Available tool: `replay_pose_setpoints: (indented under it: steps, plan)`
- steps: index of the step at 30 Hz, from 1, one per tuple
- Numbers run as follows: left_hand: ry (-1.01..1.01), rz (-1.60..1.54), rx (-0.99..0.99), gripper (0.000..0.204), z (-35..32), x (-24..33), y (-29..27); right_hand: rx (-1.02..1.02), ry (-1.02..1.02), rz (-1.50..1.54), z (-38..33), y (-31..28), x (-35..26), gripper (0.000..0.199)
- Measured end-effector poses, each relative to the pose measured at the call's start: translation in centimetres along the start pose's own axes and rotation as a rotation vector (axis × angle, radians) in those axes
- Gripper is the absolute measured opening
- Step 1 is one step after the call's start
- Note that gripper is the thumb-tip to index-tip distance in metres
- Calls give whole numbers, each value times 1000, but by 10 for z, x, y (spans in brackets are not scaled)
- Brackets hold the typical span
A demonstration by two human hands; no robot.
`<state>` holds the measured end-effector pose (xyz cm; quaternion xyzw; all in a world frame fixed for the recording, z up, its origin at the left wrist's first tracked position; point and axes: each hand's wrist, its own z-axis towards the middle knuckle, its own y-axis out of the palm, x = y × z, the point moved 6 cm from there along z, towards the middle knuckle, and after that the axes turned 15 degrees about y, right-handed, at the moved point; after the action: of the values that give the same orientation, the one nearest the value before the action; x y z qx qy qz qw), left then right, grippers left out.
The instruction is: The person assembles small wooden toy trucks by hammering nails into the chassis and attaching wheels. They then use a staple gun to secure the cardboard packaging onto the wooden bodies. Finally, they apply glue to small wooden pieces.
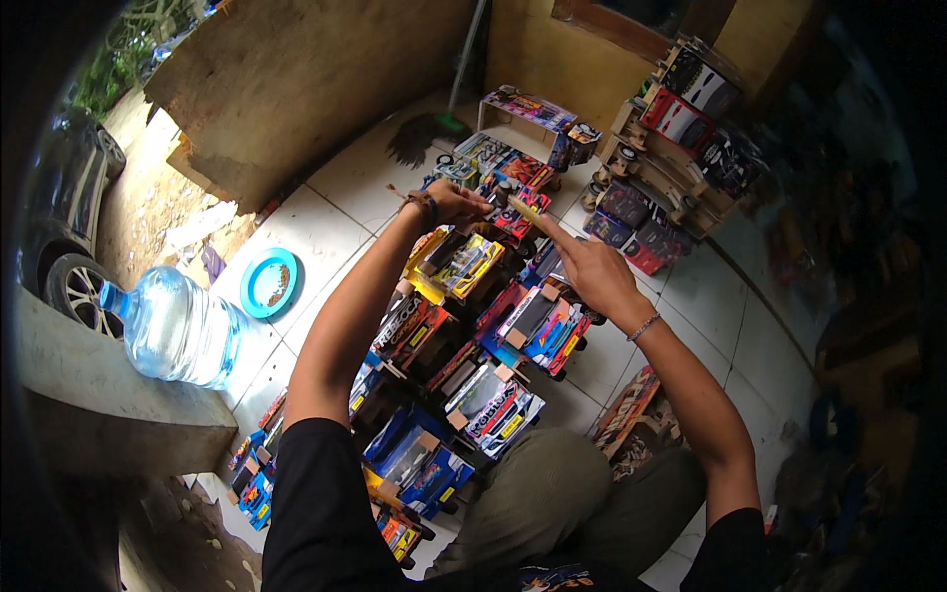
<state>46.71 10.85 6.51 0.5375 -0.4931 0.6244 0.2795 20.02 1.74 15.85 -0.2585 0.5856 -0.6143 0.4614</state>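
Your right hand [600, 274] has its grip closed on a pale strip [524, 210] above the toy trucks [472, 266]; your left hand [452, 202] curls nearby, its hold unclear.

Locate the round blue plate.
In the head view, the blue plate lies on the tiled floor at left, between the water bottle and the person's left forearm.
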Motion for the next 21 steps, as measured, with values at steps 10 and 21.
replay_pose_setpoints:
  steps: [10, 21]
  plan:
    - [1, -151, -2, 35, -6, -3, 0, 479, 386, 444, -103, -119, 100, 46]
    - [447, 472, 190, 40, 26, 44, -31, 481, 1027, 302, -389, -130, 277, 37]
